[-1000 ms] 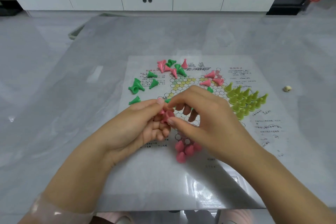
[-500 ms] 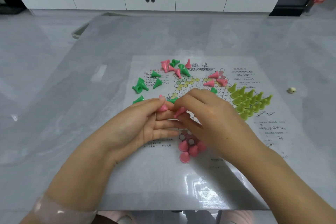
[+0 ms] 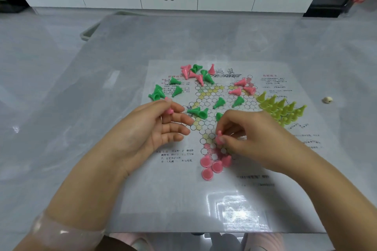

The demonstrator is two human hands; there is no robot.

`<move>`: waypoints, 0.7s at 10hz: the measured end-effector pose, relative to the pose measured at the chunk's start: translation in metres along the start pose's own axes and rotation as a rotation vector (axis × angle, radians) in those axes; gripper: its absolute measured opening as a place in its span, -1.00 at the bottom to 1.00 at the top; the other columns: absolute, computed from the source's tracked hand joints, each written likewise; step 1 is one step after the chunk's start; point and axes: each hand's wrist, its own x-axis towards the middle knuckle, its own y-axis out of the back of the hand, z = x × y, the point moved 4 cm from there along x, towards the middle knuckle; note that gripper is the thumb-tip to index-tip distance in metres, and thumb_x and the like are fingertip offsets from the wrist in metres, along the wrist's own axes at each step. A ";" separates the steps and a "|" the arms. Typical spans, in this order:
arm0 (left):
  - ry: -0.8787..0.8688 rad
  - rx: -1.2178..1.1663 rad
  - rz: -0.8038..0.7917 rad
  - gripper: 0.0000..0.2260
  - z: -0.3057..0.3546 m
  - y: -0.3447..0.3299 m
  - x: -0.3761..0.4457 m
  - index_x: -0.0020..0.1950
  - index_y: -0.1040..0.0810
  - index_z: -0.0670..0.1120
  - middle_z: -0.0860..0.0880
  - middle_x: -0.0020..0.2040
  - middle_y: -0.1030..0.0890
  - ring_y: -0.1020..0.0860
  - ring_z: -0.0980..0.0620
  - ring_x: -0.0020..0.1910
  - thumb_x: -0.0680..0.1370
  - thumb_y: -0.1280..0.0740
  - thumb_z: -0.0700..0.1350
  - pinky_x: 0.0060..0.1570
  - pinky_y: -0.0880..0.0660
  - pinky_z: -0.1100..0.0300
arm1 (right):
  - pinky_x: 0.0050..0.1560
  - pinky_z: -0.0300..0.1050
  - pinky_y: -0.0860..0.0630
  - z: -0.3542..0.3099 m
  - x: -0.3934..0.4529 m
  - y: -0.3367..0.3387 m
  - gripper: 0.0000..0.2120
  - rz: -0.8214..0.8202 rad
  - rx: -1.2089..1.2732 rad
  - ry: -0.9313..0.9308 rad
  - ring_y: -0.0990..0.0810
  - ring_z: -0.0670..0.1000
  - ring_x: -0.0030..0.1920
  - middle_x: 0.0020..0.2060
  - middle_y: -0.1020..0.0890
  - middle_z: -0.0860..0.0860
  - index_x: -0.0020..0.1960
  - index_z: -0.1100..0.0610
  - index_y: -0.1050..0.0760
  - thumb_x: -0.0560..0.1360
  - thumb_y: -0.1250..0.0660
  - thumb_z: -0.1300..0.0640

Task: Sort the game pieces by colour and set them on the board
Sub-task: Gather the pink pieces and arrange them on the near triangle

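Right hand (image 3: 251, 134) pinching an upright pink piece (image 3: 219, 137) over the board (image 3: 265, 169) on the grey bench (image 3: 81, 128), left hand (image 3: 151, 128) gripping another pink piece (image 3: 169, 108) — yellow pieces (image 3: 281, 108) grouped at right, green pieces (image 3: 163, 92) scattered.

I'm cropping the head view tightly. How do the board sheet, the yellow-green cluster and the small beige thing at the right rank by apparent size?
1. Board sheet
2. Yellow-green cluster
3. Beige thing

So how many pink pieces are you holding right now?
2: one pink piece pinched in the left hand, another pink piece in the right hand. More may hide in the left palm.
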 end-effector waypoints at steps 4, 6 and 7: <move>0.000 0.010 -0.013 -0.75 -0.001 0.001 0.001 -0.13 -0.50 -0.16 -0.12 -0.31 -0.66 -0.61 0.00 -0.39 0.59 -0.12 -0.07 -0.43 -0.53 0.25 | -0.25 -0.36 -0.50 0.004 0.002 -0.003 -0.90 -0.070 -0.013 -0.055 -0.58 -0.23 -0.34 -0.31 -0.68 -0.09 -0.18 0.02 -0.63 0.45 -0.35 0.12; -0.006 0.010 -0.022 -0.75 -0.001 0.002 0.001 -0.13 -0.49 -0.16 -0.12 -0.31 -0.66 -0.60 0.01 -0.39 0.59 -0.11 -0.07 -0.43 -0.53 0.25 | -0.19 -0.23 -0.55 0.004 0.000 -0.007 -0.91 -0.155 0.069 -0.087 -0.62 -0.20 -0.36 -0.37 -0.69 -0.07 -0.23 0.01 -0.63 0.42 -0.37 0.07; -0.012 0.008 -0.026 -0.75 -0.001 0.002 0.001 -0.13 -0.49 -0.16 -0.12 -0.31 -0.65 -0.60 0.00 -0.39 0.59 -0.11 -0.07 -0.43 -0.53 0.26 | -0.14 -0.14 -0.56 0.004 -0.002 -0.009 -0.91 -0.177 0.077 -0.084 -0.63 -0.18 -0.33 -0.34 -0.69 -0.08 -0.23 0.00 -0.63 0.41 -0.37 0.05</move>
